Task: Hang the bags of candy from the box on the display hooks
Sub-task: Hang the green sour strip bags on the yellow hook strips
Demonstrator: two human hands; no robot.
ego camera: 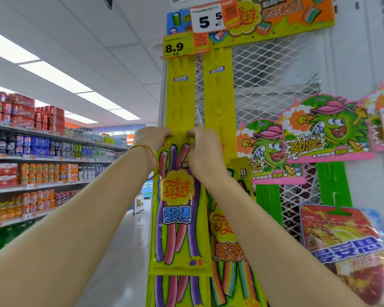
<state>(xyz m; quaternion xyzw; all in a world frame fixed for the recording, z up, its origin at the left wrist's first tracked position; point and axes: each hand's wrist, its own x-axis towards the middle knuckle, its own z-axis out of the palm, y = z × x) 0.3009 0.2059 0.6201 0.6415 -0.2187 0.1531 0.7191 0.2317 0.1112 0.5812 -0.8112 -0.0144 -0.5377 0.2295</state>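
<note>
Far to the left of the yellow strip (180, 91) stood shelves of drinks (31, 151). The left hand (152, 138) pinched the top left corner of the candy bag (179, 213), pressed up against the strip. The bag hung down flat over the strip. The right hand (203, 149) pinched its top right corner. To the right of the strip hung green cartoon signs (328, 129).

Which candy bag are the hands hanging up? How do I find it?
Find the white mesh rack with two tall yellow strips. On the left strip, the left hand and right hand pinch the top of a long yellow bag. It shows pink and purple sticks, unlike the rainbow bag to its right, and sits above a twin bag.
</note>
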